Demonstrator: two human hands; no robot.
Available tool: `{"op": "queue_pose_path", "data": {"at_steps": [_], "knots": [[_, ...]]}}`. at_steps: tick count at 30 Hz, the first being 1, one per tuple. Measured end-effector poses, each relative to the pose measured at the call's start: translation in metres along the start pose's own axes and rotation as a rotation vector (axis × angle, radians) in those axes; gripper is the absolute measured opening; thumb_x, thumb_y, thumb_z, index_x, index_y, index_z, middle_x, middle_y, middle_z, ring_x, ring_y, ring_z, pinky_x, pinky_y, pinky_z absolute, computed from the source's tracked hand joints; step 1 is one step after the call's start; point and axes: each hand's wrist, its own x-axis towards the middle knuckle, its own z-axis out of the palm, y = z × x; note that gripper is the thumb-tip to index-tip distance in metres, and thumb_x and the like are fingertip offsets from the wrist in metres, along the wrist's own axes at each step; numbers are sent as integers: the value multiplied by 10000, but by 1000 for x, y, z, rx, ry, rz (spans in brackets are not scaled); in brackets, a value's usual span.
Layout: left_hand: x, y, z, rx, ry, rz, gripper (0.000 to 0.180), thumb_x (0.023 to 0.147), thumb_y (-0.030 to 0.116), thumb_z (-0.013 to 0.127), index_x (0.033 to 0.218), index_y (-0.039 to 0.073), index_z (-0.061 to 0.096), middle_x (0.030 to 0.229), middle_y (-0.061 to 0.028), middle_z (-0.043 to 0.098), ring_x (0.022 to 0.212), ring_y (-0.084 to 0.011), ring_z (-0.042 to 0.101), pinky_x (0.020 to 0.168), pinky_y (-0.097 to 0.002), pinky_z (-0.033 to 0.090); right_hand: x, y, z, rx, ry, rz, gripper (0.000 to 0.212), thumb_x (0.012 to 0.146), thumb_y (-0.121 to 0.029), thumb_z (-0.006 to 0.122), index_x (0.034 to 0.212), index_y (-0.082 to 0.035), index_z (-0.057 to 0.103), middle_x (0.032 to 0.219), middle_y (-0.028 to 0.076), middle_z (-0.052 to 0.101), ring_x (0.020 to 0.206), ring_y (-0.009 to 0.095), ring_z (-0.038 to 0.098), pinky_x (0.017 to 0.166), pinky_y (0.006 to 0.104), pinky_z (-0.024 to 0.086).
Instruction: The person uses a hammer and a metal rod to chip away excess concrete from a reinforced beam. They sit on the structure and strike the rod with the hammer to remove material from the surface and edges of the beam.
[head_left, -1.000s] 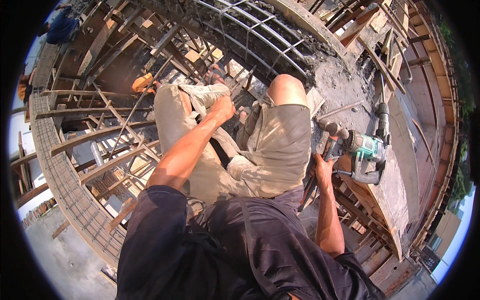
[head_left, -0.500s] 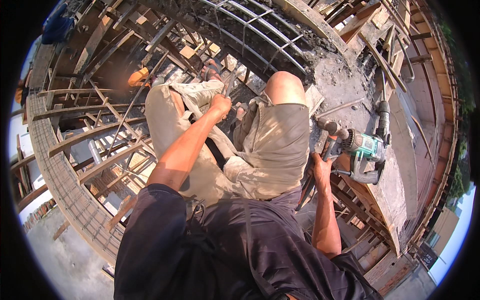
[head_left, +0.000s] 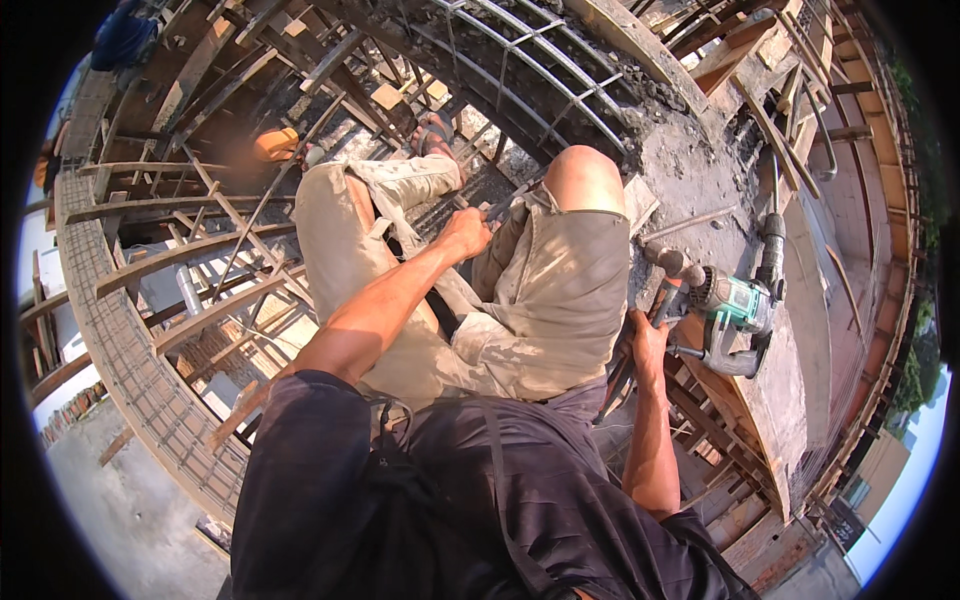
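My left hand point(head_left: 465, 236) is closed over the gap between my bent legs. From the fist a narrow, dark metal bar point(head_left: 503, 206), perhaps a chisel, points up to the right; its full shape is hidden. Beside my right thigh, my right hand point(head_left: 648, 338) wraps round the handle of a hammer point(head_left: 680, 266), whose grey head lies uppermost. Just right of the hammer, a teal rotary hammer drill point(head_left: 742, 305) rests on rough concrete, its bit pointing away from me.
Exposed steel bars point(head_left: 535, 60) curve through a broken concrete trench ahead. A loose metal rod point(head_left: 690, 222) lies on the rubble-strewn concrete point(head_left: 690, 175). Timber props and boards point(head_left: 200, 260) crisscross at left, with gaps below. Another person's orange-clad part point(head_left: 277, 145) shows at upper left.
My left hand has moved right and slightly down. The metal bar in it now leans to the right instead of standing nearly straight up. My right hand stays on the hammer.
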Motion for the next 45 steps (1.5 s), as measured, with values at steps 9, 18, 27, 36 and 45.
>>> {"op": "queue_pose_path", "data": {"at_steps": [9, 18, 27, 36, 45], "knots": [[24, -17, -18, -114, 122, -172, 405, 935, 261, 593, 1278, 50, 635, 1267, -222, 627, 1205, -365, 585, 1016, -420, 460, -3, -1, -2, 36, 61, 11, 368, 847, -233, 712, 957, -47, 413, 573, 15, 410, 415, 147, 389, 388, 330, 350], [19, -10, -20, -68, 261, -171, 280, 901, 210, 625, 982, -50, 689, 1031, -237, 703, 972, -363, 677, 830, -448, 511, 2, 0, -2, 23, -4, -22, 352, 855, -226, 699, 939, -47, 408, 557, 12, 408, 404, 150, 383, 382, 333, 339], [17, -4, -13, -961, -111, -203, 203, 958, 207, 561, 978, 5, 558, 687, -69, 579, 463, -135, 496, 339, -276, 339, 6, 5, 1, 19, -13, -37, 309, 857, -227, 689, 885, -54, 435, 551, 8, 415, 402, 149, 385, 376, 334, 335], [13, 50, -30, -1715, -488, -415, 174, 1028, 176, 415, 1029, 10, 467, 677, 17, 427, 459, -39, 364, 356, -185, 322, 2, 3, -2, 12, -6, -38, 300, 874, -254, 695, 817, -84, 456, 559, -7, 424, 398, 129, 384, 372, 307, 324], [41, 123, -20, -2548, -649, -374, 382, 1034, 238, 372, 681, 91, 373, 579, 2, 395, 459, -101, 410, 414, -242, 380, -61, -47, 11, -283, 147, -361, 393, 916, -369, 705, 739, -107, 472, 536, -51, 411, 430, 70, 379, 391, 266, 300]]}}
